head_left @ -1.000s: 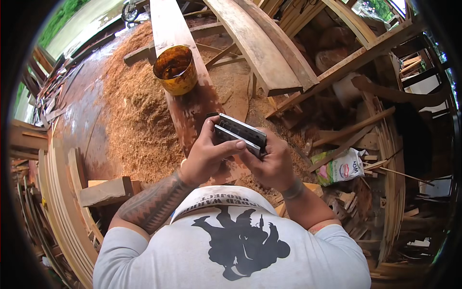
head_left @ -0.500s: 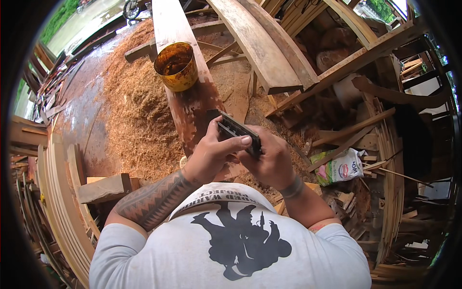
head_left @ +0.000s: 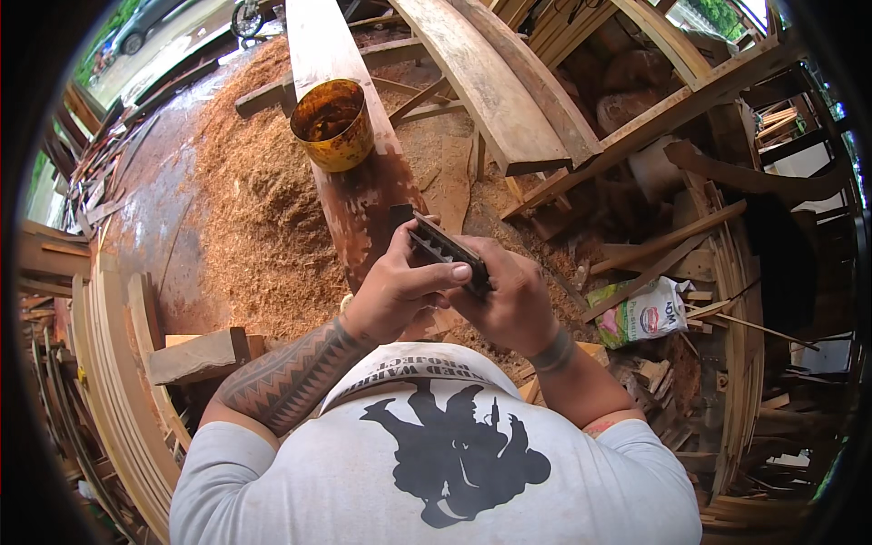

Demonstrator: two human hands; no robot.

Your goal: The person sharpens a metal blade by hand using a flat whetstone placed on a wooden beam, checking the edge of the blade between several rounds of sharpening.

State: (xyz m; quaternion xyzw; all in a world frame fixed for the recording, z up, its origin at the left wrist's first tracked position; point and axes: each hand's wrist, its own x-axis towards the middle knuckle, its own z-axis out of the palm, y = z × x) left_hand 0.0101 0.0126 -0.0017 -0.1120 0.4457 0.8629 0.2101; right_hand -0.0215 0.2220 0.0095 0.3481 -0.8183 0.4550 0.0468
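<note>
Both hands meet at the middle of the view around a dark rectangular block [head_left: 445,250] with slots along it and a squared end; I cannot make out what it is. My left hand [head_left: 400,286] grips its left end, with the thumb lying across its near side. My right hand [head_left: 504,295] is wrapped round its right end, fingers partly hidden. The block is held over a long plank [head_left: 354,218] with a pale far part and reddish, blotchy stain nearer me. A yellow, brown-stained round container [head_left: 331,150] stands on that plank, beyond my hands.
Sawdust [head_left: 254,227] is heaped left of the plank. Broad boards [head_left: 490,91] rest on a timber frame at upper right. A printed bag [head_left: 636,313] lies among scraps on the right. Long strips [head_left: 118,363] and a short block [head_left: 195,359] are at left. A car [head_left: 141,23] shows outside.
The block has tilted, so its bright silvery edges now look dark, and both hands have shifted slightly. A vehicle has appeared on the road at upper left.
</note>
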